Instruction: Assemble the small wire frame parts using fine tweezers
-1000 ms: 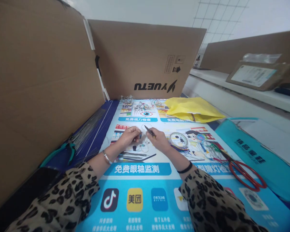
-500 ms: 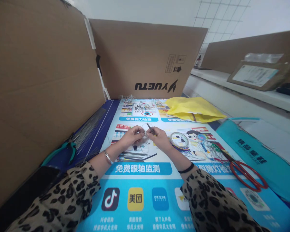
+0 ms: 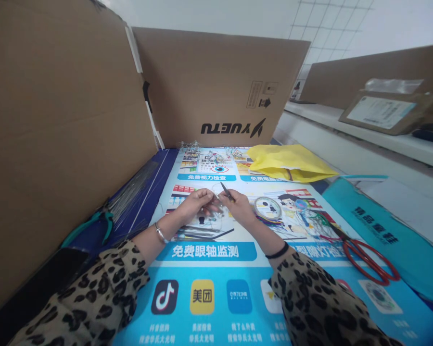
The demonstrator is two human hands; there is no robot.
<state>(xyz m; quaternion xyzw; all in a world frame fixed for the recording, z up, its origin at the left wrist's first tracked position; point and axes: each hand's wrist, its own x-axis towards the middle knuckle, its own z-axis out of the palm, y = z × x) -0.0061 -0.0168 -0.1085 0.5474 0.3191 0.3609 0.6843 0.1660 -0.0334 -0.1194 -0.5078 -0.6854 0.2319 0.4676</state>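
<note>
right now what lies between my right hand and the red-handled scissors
The head view shows a round spool and coloured strands between your right hand and the red-handled scissors.

- Soft, even, moderately bright light covers the printed sheet [image 3: 216, 273].
- The far right wall [image 3: 411, 21] is palest, almost washed out.
- The left cardboard panel [image 3: 65, 125] looks dimmer, darkest toward its near end.
- Faint glare marks the clear plastic [image 3: 394, 86] at right.
- Blur smears some fingers [image 3: 213, 208] of the left hand [image 3: 197, 203].
- Wide-angle distortion stretches the near sleeves [image 3: 94, 293]; thin wires [image 3: 130, 192] at left look soft.
</note>
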